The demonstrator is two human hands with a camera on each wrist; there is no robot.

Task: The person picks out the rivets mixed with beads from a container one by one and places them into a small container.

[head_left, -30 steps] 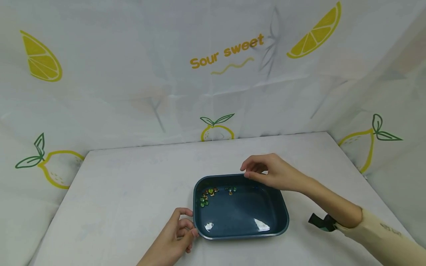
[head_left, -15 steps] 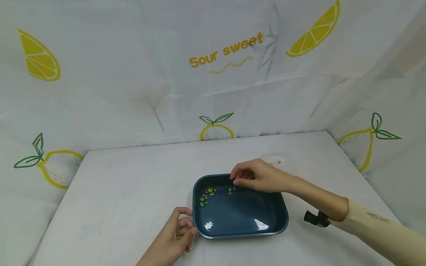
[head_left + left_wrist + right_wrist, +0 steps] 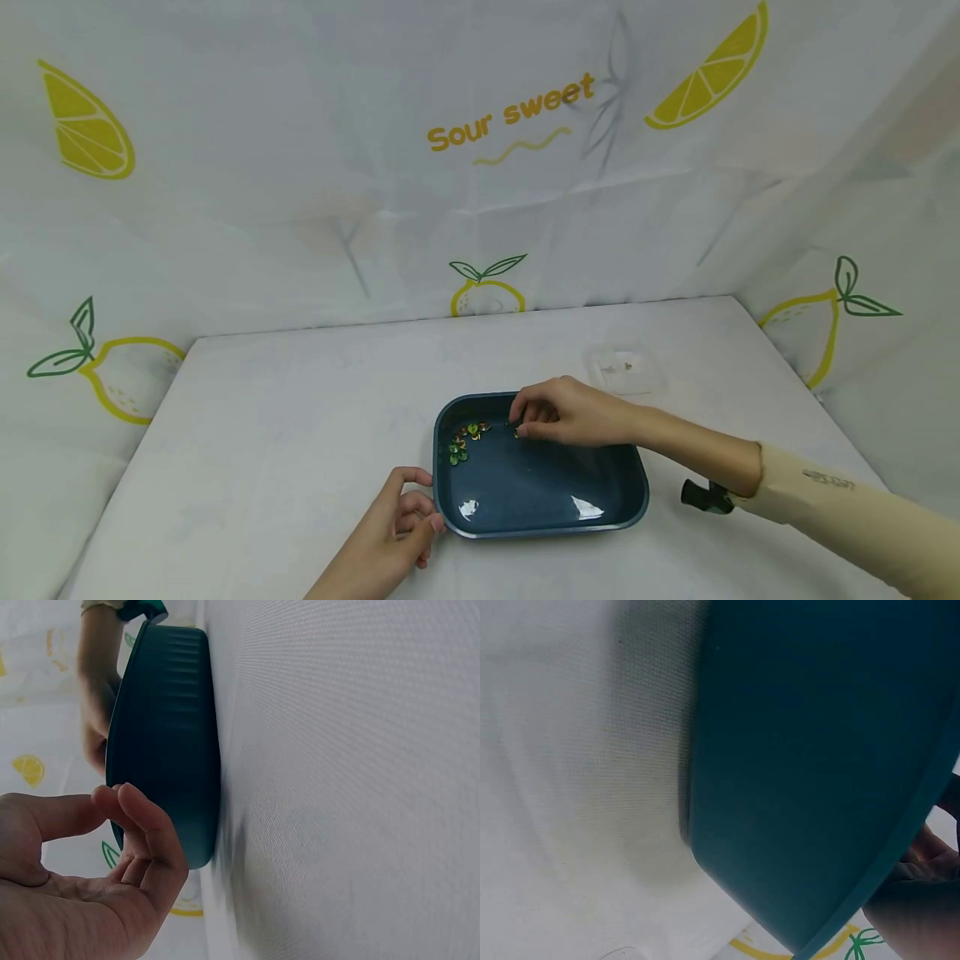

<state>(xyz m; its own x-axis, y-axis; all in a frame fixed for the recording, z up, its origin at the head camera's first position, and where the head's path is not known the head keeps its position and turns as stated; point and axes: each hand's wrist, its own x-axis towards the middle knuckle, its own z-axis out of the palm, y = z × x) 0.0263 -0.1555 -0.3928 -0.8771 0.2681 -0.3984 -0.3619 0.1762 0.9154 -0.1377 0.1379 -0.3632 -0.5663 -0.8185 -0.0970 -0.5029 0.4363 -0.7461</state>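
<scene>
A dark blue rectangular tray [image 3: 542, 528] stands on the white-covered table. Small shiny green and amber pieces [image 3: 459, 450], bead-like, lie along its left end. My left hand [image 3: 390, 533] holds the tray at its front left corner, thumb and fingers at the rim, as the left wrist view also shows. My right hand [image 3: 573, 414] is inside the tray's far side, fingers bent down and thumb low near a few more pieces that it largely hides. Whether it pinches one I cannot tell. In the right wrist view the tray's outer wall [image 3: 802, 772] covers most of that hand.
Behind the right hand a clear shallow plastic box [image 3: 626, 383] with a few tiny pieces stands on the table. A white cloth [image 3: 300, 167] printed with lemons hangs at the back and sides. The right forearm with a dark strap [image 3: 705, 497] crosses the tray's right side.
My right hand has moved left and down from the tray's far rim into the tray, uncovering the clear box behind it and covering the few far-side pieces. The left hand stays put.
</scene>
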